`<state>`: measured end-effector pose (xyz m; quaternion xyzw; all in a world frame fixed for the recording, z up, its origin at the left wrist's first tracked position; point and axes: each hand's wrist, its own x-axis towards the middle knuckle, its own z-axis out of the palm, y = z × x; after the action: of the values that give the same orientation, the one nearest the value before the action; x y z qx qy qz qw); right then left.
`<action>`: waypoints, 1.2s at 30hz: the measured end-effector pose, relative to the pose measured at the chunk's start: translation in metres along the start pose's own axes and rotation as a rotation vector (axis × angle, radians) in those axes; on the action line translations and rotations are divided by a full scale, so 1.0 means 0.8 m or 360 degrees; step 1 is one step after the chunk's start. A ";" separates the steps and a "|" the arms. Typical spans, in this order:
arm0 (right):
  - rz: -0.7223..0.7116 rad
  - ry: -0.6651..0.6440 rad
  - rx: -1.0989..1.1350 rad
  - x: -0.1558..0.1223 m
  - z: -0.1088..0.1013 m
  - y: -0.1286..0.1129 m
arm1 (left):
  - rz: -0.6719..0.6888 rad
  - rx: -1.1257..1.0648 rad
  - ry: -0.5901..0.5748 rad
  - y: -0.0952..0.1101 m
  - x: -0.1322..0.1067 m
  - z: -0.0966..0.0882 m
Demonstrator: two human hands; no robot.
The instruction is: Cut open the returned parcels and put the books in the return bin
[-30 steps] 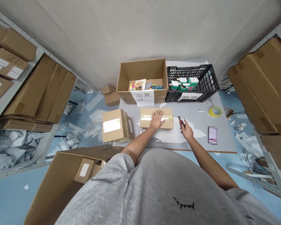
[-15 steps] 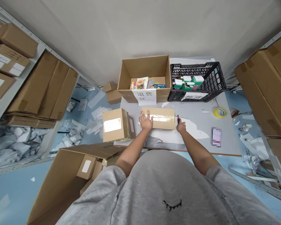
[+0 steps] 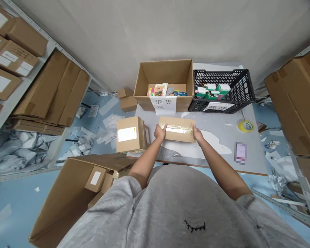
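A cardboard box (image 3: 177,136) with clear tape along its top is held between my two hands over the white-papered front of the table. My left hand (image 3: 160,132) is closed on the box's left end, thumb on top. Its right end is gripped by my right hand (image 3: 197,133), whose fingers are mostly hidden behind the box. The red and black cutter is out of sight now. Close to my left forearm stands a larger taped carton (image 3: 130,144) with a white label.
Behind are an open carton (image 3: 141,86) of books and a black crate (image 3: 248,88) of green-and-white boxes. Yellow tape (image 3: 246,126) lies on the table (image 3: 222,125) at right. A big open box (image 3: 57,203) stands lower left. Shelves flank both sides.
My left hand has gone from lying flat on the box to gripping its left end. My right hand, which had the cutter beside the box, now grips the right end.
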<state>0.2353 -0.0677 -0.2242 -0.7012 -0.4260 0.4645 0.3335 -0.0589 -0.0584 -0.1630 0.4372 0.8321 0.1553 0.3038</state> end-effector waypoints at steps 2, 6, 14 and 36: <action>-0.0028 0.0069 -0.0052 -0.010 0.003 -0.015 | 0.0045 -0.0024 0.0078 -0.002 -0.006 0.002; -0.0193 0.0134 0.0069 -0.030 0.006 -0.026 | 0.0350 -0.0221 0.0185 -0.014 -0.019 0.014; -0.0470 0.0088 -0.0460 -0.057 -0.006 -0.016 | 0.0458 -0.0104 0.0231 -0.063 -0.027 0.028; -0.0328 0.0241 -0.0535 -0.070 -0.017 -0.028 | -0.0111 -0.0685 -0.0018 -0.006 0.010 -0.009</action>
<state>0.2300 -0.1104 -0.1793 -0.7325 -0.5407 0.2963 0.2887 -0.0701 -0.0543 -0.1632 0.3340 0.7927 0.3162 0.4001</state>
